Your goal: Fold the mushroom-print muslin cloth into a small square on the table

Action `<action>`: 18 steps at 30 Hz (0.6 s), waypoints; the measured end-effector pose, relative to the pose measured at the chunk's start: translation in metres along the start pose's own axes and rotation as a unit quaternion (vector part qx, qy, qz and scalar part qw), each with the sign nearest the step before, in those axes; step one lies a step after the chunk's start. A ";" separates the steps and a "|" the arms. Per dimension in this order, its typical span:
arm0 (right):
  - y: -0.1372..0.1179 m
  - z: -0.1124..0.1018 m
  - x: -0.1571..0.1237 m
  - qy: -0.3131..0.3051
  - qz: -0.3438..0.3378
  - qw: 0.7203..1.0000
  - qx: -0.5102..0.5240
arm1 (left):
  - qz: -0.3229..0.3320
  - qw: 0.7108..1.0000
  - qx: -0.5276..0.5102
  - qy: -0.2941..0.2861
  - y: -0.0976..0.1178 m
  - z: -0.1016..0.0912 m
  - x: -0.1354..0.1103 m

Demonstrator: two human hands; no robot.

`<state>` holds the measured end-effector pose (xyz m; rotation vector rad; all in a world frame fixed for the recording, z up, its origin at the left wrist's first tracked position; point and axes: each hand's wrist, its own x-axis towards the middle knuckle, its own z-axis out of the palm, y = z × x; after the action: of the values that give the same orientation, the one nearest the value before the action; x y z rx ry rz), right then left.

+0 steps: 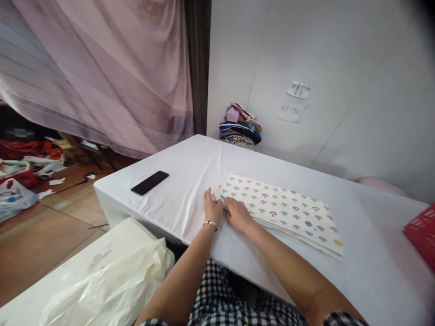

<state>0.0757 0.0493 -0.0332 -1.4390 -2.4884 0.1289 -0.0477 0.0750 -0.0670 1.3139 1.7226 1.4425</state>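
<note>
A folded cream cloth (pixel 282 208) printed with grey, red and blue mushroom shapes lies on the white-covered table. It is a long, layered rectangle, slanting away to the right. At its left end my left hand (pixel 213 209) grips the edge, with the thumb side close to the corner. Beside it, my right hand (pixel 238 214) has its fingers bent over the near left corner of the same cloth. The exact hold of the fingertips is partly hidden. A bracelet (pixel 211 224) circles my left wrist.
A black phone (pixel 150 182) lies left on the white tablecloth (pixel 170 203). Stacked folded clothes (pixel 240 127) stand beyond the far edge by the wall. A red box-like object (pixel 421 235) sits at the right. Lower left, a plastic bag (pixel 112 290) rests on a white surface.
</note>
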 end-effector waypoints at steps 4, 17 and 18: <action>0.022 -0.003 -0.048 0.003 0.005 0.999 -0.034 | 0.026 0.999 0.042 -0.005 -0.003 0.001 0.003; 0.163 -0.043 -0.274 0.054 0.273 0.951 -0.137 | 0.029 0.989 0.143 -0.035 0.017 -0.006 0.001; 0.171 -0.047 -0.287 0.057 0.311 0.940 -0.127 | 0.029 0.988 0.148 -0.035 0.019 -0.006 0.000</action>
<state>0.3677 -0.1143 -0.0758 -2.2278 -1.9267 -0.1610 -0.0466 0.0717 -0.0470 1.5596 1.9195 1.1853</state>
